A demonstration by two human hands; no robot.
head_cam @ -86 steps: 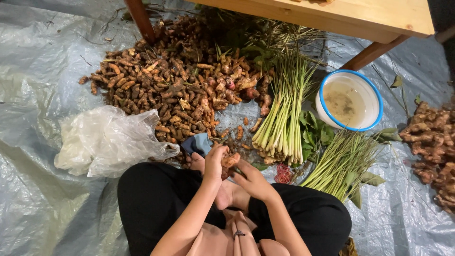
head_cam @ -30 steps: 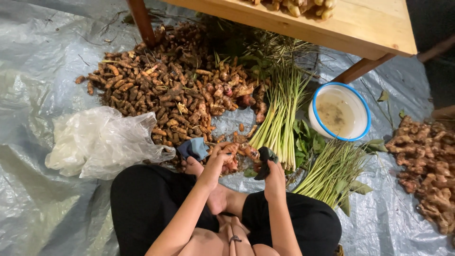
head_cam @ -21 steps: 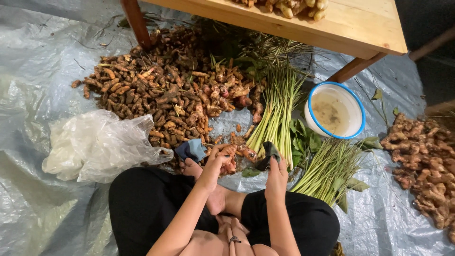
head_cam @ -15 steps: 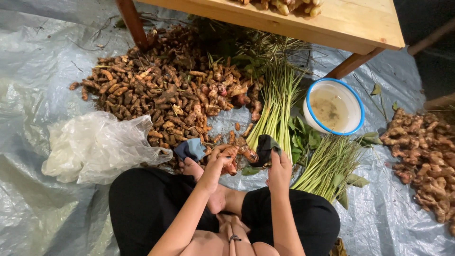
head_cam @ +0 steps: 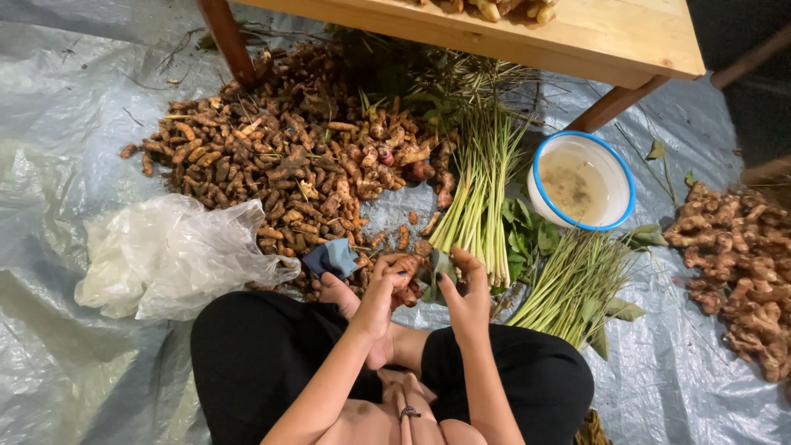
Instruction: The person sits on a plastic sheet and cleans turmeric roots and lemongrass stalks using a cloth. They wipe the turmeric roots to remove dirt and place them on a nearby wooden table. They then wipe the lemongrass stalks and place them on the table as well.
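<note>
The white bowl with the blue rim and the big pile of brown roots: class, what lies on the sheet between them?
In the head view, a bundle of long green stalks lies between the bowl and the root pile, with loose green leaves beside it.

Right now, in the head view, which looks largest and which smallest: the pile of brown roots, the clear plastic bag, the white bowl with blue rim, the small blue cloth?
1. Pile of brown roots
2. Clear plastic bag
3. White bowl with blue rim
4. Small blue cloth
</note>
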